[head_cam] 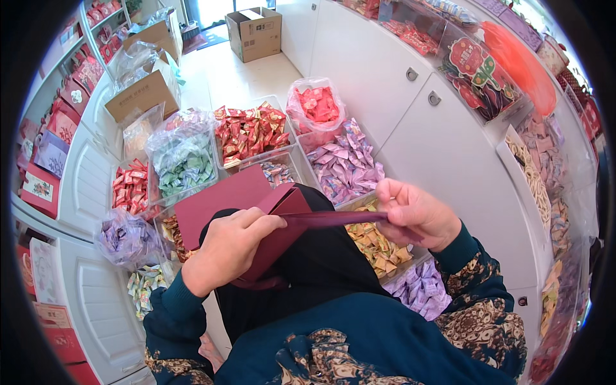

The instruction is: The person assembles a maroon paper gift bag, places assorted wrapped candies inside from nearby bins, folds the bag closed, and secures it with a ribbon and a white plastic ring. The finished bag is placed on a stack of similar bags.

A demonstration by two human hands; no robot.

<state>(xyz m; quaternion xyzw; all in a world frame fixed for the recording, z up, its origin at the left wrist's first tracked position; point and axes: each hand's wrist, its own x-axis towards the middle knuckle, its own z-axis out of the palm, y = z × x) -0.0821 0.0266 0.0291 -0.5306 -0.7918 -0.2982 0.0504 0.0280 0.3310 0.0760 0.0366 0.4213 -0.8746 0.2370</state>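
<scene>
A maroon cardboard gift box (281, 240) rests on my lap, its wide flap (221, 199) folded out to the left. My left hand (236, 243) grips the box near its upper edge and presses one end of a dark maroon ribbon (334, 218) there. To the right, my right hand (414, 214) pinches the ribbon between thumb and fingers, and the band is stretched nearly level between both hands. More ribbon shows below the box, by my left wrist. The inside of the box is mostly hidden.
Clear bins around my knees hold red-wrapped sweets (250, 130), green packets (185, 168), pink-purple packets (346, 161) and yellow packets (378, 240). A white cabinet (457, 159) runs along the right. Cardboard boxes (144, 94) stand at the back left, another carton (255, 36) near the doorway.
</scene>
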